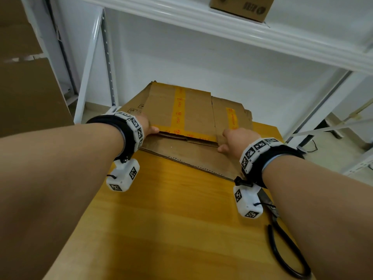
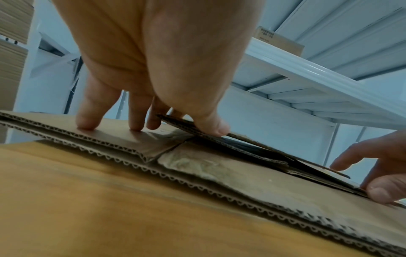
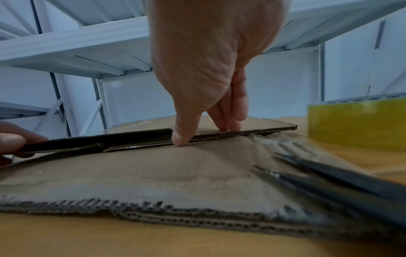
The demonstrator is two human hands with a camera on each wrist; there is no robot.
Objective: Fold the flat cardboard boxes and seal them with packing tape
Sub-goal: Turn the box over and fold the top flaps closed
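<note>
A flattened cardboard box [image 1: 187, 158] with yellow tape strips lies on the wooden table [image 1: 171, 229]. Its taped upper flap [image 1: 181, 112] is raised a little off the layer beneath. My left hand [image 1: 148, 127] is at the flap's near left corner. Its thumb [image 2: 216, 129] lies on the flap's edge, and its fingertips [image 2: 87, 121] touch the lower cardboard beside and under the flap. My right hand [image 1: 232, 138] pinches the flap's near right edge. There the thumb [image 3: 179, 140] is at the edge and the fingers [image 3: 230, 125] rest on top.
Black-handled scissors [image 1: 282, 239] lie on the table by my right wrist, their blades [image 3: 329, 179] on the cardboard. A yellow tape roll [image 3: 356, 123] stands right of the box. White shelving [image 1: 222, 23] rises behind, bearing a box [image 1: 242, 7]. Stacked cardboard [image 1: 24, 77] fills the left.
</note>
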